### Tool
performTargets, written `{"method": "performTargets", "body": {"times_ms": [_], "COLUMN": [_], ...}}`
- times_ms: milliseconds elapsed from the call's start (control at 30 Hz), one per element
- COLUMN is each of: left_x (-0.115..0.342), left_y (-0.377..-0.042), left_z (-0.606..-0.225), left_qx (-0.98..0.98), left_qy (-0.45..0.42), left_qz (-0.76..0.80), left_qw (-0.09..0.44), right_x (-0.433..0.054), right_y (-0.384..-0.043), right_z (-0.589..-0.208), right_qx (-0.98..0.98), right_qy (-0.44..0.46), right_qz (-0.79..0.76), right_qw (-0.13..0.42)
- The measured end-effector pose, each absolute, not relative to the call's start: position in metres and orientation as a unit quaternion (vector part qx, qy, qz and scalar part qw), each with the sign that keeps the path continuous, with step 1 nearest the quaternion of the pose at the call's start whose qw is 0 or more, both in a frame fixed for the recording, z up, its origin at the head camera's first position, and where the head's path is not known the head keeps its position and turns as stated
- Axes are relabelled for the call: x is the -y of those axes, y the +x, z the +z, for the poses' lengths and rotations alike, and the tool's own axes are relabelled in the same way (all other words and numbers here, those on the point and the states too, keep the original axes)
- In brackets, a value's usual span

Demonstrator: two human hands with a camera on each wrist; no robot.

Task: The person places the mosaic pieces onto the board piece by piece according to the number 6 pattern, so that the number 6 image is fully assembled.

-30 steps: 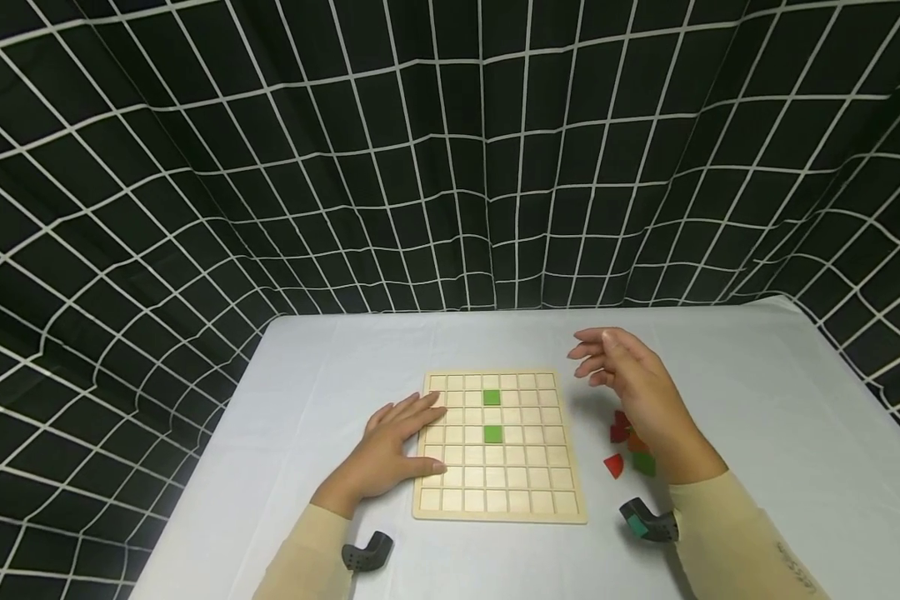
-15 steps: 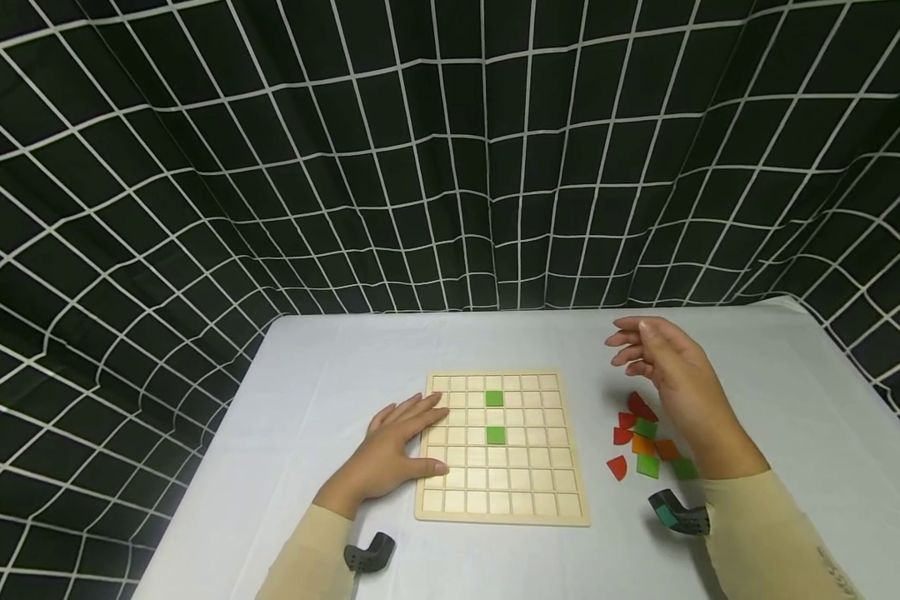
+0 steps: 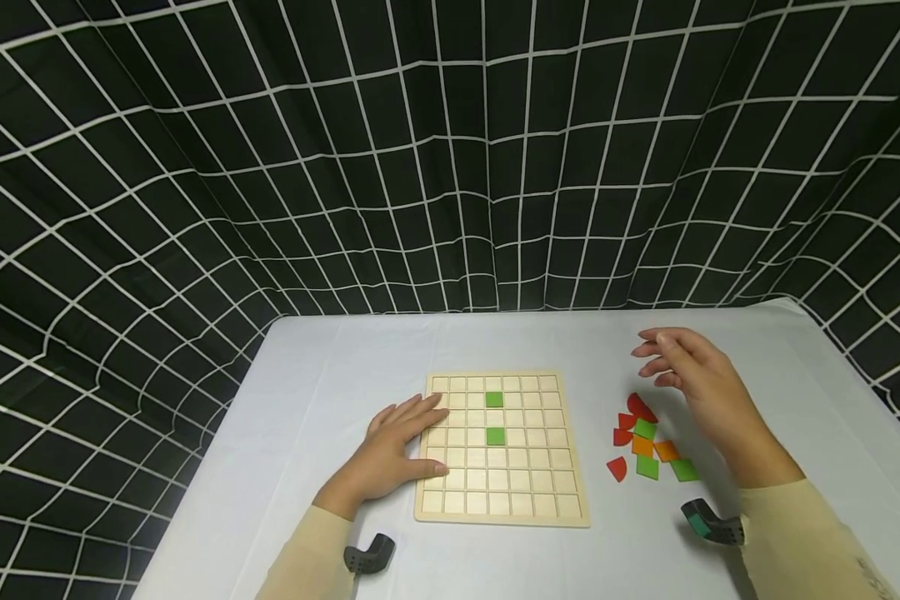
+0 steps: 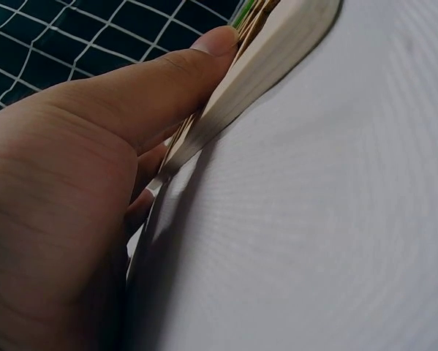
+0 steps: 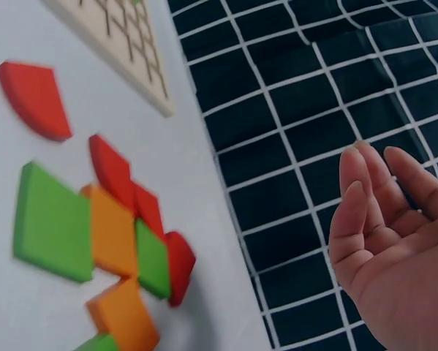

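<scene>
Left grip [image 3: 386,454]: bare hand, fingers and thumb spread, resting on the left edge of the wooden grid board [image 3: 508,517]. Left wrist view adds the board's side wall below the thumb, hidden from the head view. Board lies on the white desk [image 3: 285,467], seven by seven cells. Two green tiles [image 3: 494,399] sit in its middle column, second and fourth rows from the far side, one cell between them. Right of the board, loose on the desk: rounded red pieces [image 3: 617,469], orange tiles [image 3: 642,446], loose green tiles [image 3: 648,467], mostly bunched and touching; one red piece sits apart, toward the board. Right grip [image 3: 697,375]: raised above the desk beside the bunch, fingers loosely bent. Right wrist view shows its palm side plus the pieces' thickness; head view shows mostly their tops.
</scene>
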State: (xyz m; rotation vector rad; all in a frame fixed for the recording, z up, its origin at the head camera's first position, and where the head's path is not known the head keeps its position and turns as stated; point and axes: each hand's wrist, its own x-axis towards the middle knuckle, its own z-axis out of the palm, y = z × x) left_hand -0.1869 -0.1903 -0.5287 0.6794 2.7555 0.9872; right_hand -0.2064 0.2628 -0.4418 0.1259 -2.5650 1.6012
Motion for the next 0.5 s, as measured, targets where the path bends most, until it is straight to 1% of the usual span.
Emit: {"method": "performTargets", "body": {"times_ms": [333, 500], "left_x": [0.190, 0.191], "left_y": [-0.186, -0.186], "left_z": [-0.526, -0.527], "left_qx": [-0.915, -0.916], "left_qy": [0.229, 0.225], "left_qz": [0.325, 0.323], "left_qw": [0.070, 0.071], "right_x": [-0.275, -0.275], "right_y": [-0.203, -0.203], "right_z": [-0.463, -0.475], "right_qx": [0.852, 0.861], "right_qy": [0.039, 0.009], "right_qz": [0.521, 0.508], "right_qw": [0.040, 0.023]}}
